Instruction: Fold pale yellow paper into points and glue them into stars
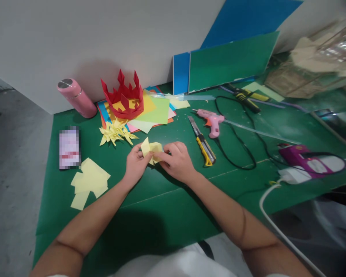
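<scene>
A partly folded piece of pale yellow paper [153, 147] is held above the green table between my two hands. My left hand [136, 164] pinches its left side, thumb in front. On the other side, the fingers and thumb of my right hand [178, 161] are closed on the paper, hiding part of its right edge. Behind my left hand lie several yellow folded paper stars [115, 131]. Loose yellow paper pieces [90, 180] are spread to the left. Further back, a red folded paper crown [126, 100] stands on a stack of coloured paper sheets [158, 111].
Right of my hands lie a yellow utility knife [203, 144] and a pink glue gun [212, 121] with its black cable looping rightward. A pink bottle [77, 99] and a phone [69, 148] are at left. Pliers [245, 99] and a purple power strip [308, 159] are at right.
</scene>
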The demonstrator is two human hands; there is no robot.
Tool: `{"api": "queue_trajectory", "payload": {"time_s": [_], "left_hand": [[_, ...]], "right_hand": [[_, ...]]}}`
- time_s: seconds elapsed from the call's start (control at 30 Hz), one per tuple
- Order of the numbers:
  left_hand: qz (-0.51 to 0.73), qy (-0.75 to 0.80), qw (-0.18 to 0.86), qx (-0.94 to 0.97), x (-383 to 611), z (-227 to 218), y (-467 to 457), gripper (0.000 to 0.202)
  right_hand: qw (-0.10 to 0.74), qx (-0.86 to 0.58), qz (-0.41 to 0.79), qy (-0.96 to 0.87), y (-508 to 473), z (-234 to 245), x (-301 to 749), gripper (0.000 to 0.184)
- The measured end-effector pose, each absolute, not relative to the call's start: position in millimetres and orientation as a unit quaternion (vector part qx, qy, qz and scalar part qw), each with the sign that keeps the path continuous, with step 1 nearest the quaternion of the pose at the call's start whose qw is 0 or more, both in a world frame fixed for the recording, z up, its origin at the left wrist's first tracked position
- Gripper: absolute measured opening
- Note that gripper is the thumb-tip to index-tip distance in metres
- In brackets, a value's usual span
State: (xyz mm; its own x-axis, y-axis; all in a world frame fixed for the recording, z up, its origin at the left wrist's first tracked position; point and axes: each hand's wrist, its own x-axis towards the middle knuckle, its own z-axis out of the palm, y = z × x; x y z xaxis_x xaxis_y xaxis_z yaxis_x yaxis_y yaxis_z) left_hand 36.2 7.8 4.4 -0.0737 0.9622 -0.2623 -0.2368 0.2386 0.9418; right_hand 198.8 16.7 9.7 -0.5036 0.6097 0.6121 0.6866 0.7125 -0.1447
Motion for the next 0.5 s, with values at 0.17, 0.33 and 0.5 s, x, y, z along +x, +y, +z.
{"api": "queue_trajectory", "payload": {"time_s": [0.17,0.33,0.5], "left_hand": [[0.521,0.511,0.608,0.311,36.1,3.9,8.9,0.059],[0.524,0.511,0.602,0.319,36.5,3.3,7.3,0.059],[0.529,0.515,0.591,0.325,36.1,3.5,7.9,0.059]], "right_hand": [[0.329,-0.385,-0.067,-0.860,16.5,11.9,197.0,0.014],[0.344,-0.382,-0.074,-0.854,18.2,10.7,197.7,0.016],[0.335,-0.379,-0.034,-0.862,18.2,9.3,200.4,0.014]]}}
